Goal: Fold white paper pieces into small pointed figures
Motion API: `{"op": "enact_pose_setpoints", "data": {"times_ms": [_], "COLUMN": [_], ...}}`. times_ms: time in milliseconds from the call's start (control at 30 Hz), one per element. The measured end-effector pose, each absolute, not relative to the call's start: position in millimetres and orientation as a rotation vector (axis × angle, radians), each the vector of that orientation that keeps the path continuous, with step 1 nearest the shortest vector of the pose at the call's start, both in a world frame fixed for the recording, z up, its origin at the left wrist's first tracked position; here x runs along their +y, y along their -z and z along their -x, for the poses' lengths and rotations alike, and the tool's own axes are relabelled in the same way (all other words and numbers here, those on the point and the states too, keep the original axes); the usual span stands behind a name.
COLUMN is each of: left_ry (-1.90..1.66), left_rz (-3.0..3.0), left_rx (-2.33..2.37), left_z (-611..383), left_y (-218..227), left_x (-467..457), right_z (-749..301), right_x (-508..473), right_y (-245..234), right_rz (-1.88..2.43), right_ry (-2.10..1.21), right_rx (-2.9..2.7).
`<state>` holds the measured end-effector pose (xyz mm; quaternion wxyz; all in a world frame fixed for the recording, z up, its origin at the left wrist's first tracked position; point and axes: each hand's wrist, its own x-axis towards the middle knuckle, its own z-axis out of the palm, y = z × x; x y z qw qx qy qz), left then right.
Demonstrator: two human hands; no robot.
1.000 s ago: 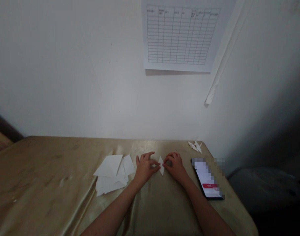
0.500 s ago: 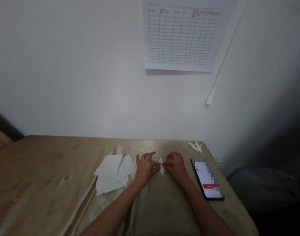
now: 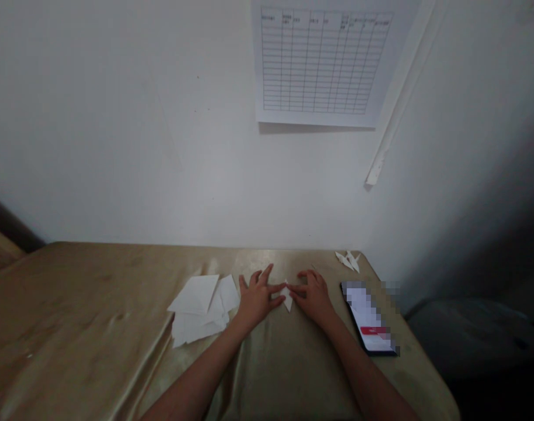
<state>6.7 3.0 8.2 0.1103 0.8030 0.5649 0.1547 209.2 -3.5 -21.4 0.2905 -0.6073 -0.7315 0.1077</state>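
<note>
Lying at left on the tan table (image 3: pixel 96 304): a loose stack of white sheets (image 3: pixel 199 310). Just beside it, left hand (image 3: pixel 256 298), spread flat and released, fingertip pressing the small folded paper (image 3: pixel 287 299) between both hands. Then right hand (image 3: pixel 314 297), slightly bent, not grasping, fingertips on the same paper. Further right, a phone (image 3: pixel 370 321).

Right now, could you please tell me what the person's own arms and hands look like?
The left hand and right hand are bare: no gloves, and no ring, watch or bracelet that I can make out in this dim picture. The left forearm and right forearm are uncovered down to the picture's bottom edge, so no sleeve shows.
</note>
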Motion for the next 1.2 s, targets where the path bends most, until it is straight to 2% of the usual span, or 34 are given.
{"op": "enact_pose_setpoints", "data": {"times_ms": [800, 1000, 1200], "left_ry": [-0.368, -0.516, -0.615], "left_rz": [-2.426, -2.403, -2.404], "left_rx": [1.622, 1.62, 1.531], "left_z": [-2, -7, -9], "left_y": [5, -3, -7], "left_x": [19, 12, 5], "right_z": [-198, -195, -203], "right_x": [-4, -8, -8], "right_y": [21, 17, 14], "right_rz": [1.805, 1.914, 1.775], "right_ry": [-0.257, -0.2, -0.157], "right_rx": [-2.052, -2.139, -1.96]}}
